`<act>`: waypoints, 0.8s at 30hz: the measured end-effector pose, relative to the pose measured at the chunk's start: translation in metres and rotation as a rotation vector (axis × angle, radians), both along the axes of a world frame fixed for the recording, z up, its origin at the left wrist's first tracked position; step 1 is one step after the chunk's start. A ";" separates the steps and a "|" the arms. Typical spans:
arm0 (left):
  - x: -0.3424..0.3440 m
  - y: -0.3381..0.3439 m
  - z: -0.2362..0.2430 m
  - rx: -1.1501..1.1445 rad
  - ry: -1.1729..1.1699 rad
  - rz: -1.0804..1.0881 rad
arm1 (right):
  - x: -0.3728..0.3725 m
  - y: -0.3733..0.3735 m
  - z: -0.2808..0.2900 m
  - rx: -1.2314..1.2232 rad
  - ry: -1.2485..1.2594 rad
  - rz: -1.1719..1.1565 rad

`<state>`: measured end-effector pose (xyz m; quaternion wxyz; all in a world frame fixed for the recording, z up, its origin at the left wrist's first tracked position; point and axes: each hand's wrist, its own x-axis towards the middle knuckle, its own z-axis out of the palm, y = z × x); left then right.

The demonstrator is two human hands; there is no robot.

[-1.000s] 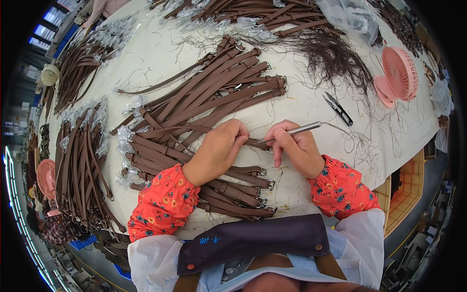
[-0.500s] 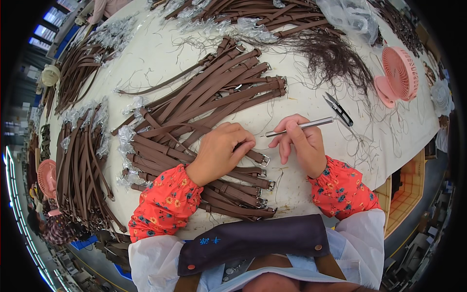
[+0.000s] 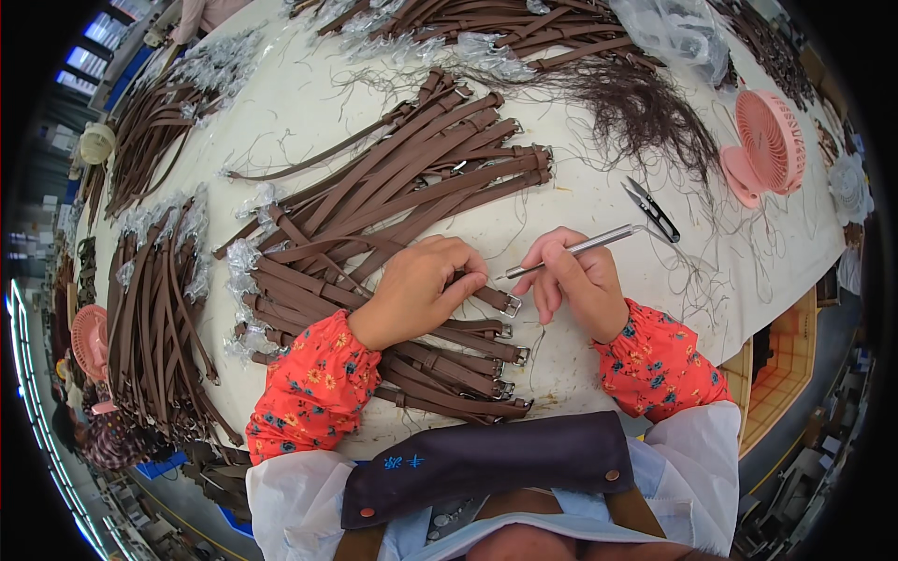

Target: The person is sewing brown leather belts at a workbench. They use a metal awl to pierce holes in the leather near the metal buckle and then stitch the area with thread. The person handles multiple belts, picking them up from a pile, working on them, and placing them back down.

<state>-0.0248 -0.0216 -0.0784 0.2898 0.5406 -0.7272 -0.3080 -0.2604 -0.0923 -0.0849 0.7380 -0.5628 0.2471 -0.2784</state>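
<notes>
My left hand [image 3: 419, 292] is closed on a brown strap [image 3: 494, 296] with a silver buckle at its end, lying over other straps. The fingers curl round the strap just short of the buckle. In my right hand [image 3: 582, 288] is a slim metal pen-shaped tool [image 3: 606, 238], pinched between thumb and fingers. Its thin tip points left, close to my left fingertips and above the held strap. More brown buckled straps [image 3: 449, 369] lie below and beside my left hand. Beyond them is a larger heap of straps [image 3: 402, 178].
Black thread snips [image 3: 652, 210] lie right of the tool. A tangle of dark threads [image 3: 645, 117] and a pink fan [image 3: 769, 140] are farther off. Wrapped strap bundles [image 3: 154, 318] cover the left of the white table [image 3: 281, 122]. A wooden bin [image 3: 786, 360] stands at the right.
My right hand has tilted the tool, lowering its tip toward the buckled strap. My left hand has shifted slightly left and still grips the strap.
</notes>
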 end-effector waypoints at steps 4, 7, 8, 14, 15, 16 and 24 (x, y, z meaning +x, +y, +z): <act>0.000 0.000 -0.003 0.084 0.084 0.085 | 0.003 0.002 -0.004 -0.067 0.057 0.078; 0.000 0.000 -0.005 0.109 0.138 0.112 | 0.004 0.002 -0.004 -0.080 0.081 0.085; 0.000 0.000 -0.006 0.108 0.151 0.115 | 0.004 0.002 -0.004 -0.076 0.083 0.086; 0.000 0.000 -0.006 0.106 0.149 0.119 | 0.005 0.002 -0.004 -0.084 0.088 0.090; 0.000 0.000 -0.006 0.106 0.145 0.118 | 0.005 0.002 -0.003 -0.085 0.090 0.092; 0.000 0.000 -0.007 0.106 0.142 0.118 | 0.005 0.003 -0.003 -0.086 0.092 0.094; 0.001 0.000 -0.006 0.119 0.125 0.116 | 0.005 0.002 -0.007 -0.126 0.081 0.096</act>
